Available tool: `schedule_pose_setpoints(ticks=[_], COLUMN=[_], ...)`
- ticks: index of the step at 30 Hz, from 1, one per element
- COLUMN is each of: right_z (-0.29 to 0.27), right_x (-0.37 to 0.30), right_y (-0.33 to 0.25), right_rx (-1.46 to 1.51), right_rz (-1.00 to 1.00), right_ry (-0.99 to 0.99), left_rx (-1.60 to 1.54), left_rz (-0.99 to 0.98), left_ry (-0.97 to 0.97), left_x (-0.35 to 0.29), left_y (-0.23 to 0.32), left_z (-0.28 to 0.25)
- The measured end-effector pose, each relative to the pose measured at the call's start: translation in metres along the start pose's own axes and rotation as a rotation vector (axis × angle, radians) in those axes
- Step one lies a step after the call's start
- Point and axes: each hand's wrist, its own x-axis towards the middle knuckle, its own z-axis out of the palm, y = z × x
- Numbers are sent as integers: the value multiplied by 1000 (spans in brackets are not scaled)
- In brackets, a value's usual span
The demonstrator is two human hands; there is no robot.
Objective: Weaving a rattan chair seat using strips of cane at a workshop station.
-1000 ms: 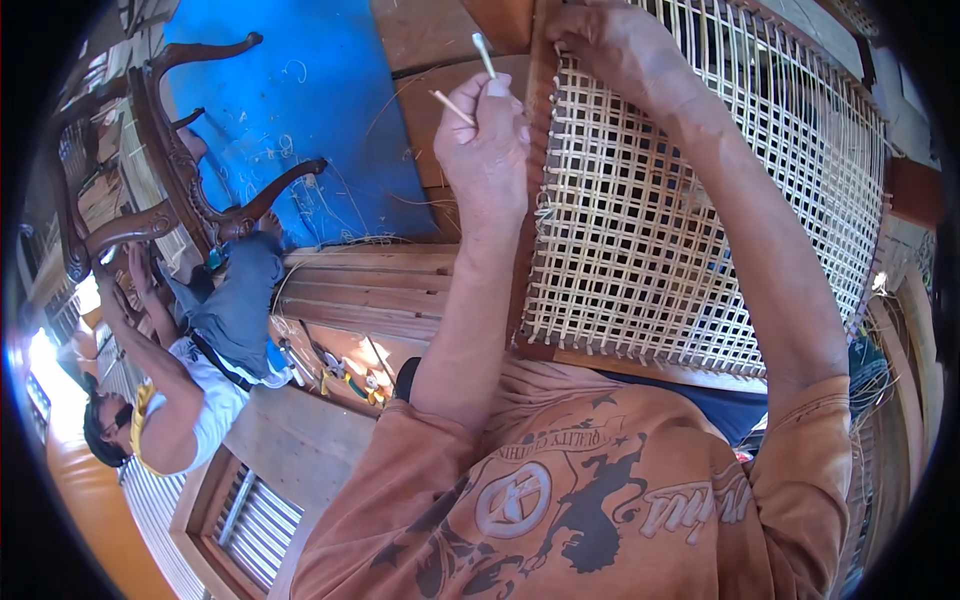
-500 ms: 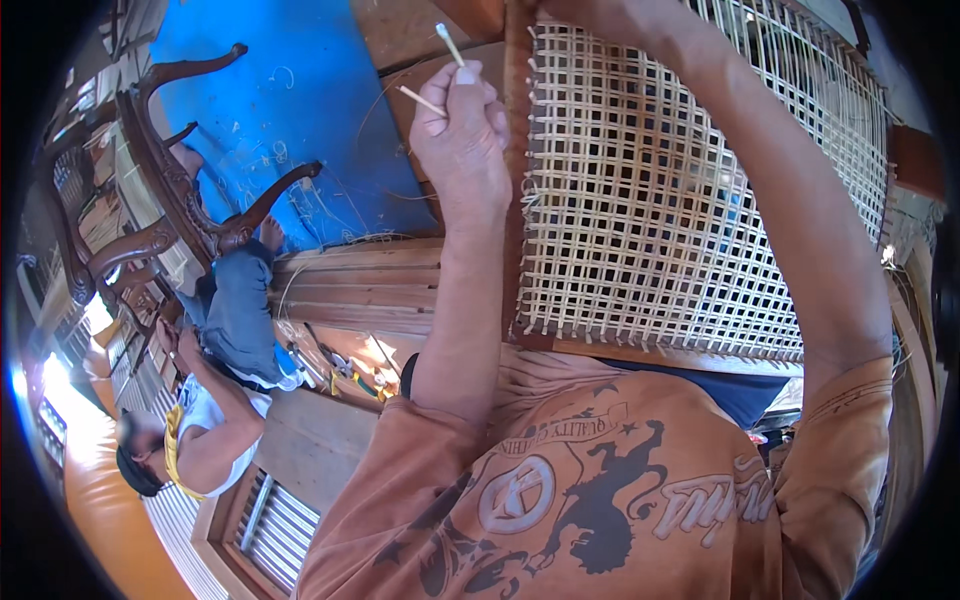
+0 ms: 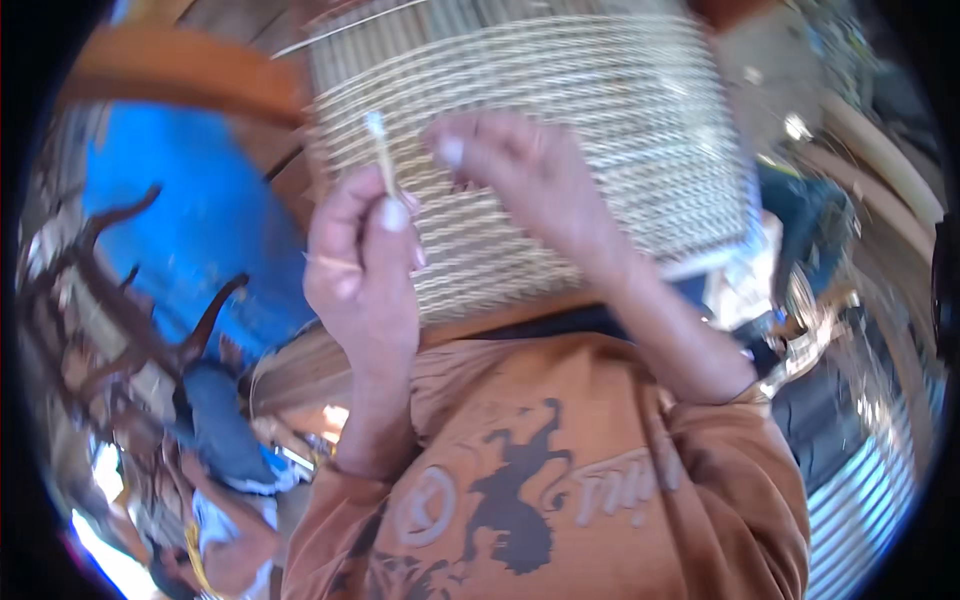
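The woven panel (image 3: 650, 140) is blurred. Near its left edge the left hand (image 3: 365, 250) pinches a pale stick (image 3: 384, 158); the half-curled right hand (image 3: 535, 180) may hold something, I cannot tell.

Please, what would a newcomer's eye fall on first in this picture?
Perhaps first the large woven panel at upper centre, with the right grip in front. Beside that, the left grip pinches a pale, thin stick. Farther left, a bright blue surface shows behind a dark, curved furniture leg.
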Motion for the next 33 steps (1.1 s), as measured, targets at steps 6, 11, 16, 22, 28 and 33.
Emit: schedule_pose_setpoints(ticks=[6,11,16,22,28,33], right_z=[-64,-119,-195,-231,-234,-193], right_x=[-157,-232,-287,-286,-308,-346], right_y=[38,81,123,158,167,203], right_rx=[775,869,-360,-769,-584,-708], right_rz=[139,-21,221,327,280,239], right_ry=[428,792,1095,1023,1229,1193], left_rx=[213,488,664,717,705,630], left_rz=[-78,39,106,-33,-216,-372], left_ry=[-666,-1167,-1458,-1409,-1393,-1349], left_x=[-81,-123,-143,-142,-134,-127], left_y=[-37,-45,-64,-76,-95,-97], left_z=[88,163,168,150,145,150])
